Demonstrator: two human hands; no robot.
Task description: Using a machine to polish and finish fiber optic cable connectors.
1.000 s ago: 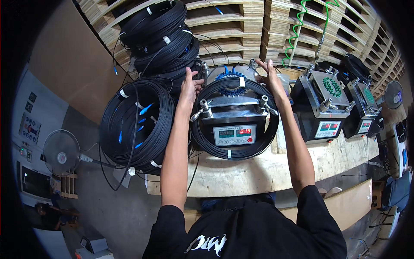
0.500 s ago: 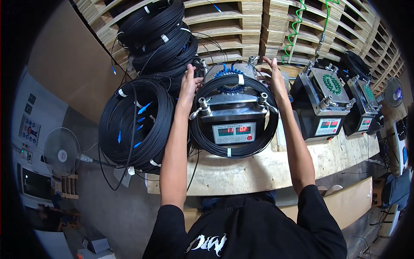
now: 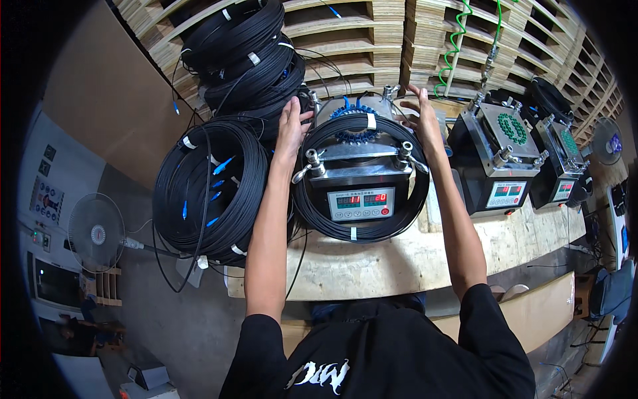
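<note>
Both left hand (image 3: 291,133) and right hand (image 3: 427,125), fingers spread, flank the mid-frame coil (image 3: 380,235), contact unclear; the display (image 3: 361,203), half dark earlier, glows across: machine (image 3: 362,171) seemingly running.

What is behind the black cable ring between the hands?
A metal machine with a lit panel and blue plugs. The black cable ring covers some plugs and part of the machine, so those can't be seen.

The tabletop (image 3: 498,243) is bright; fisheye edges curve into black.
</note>
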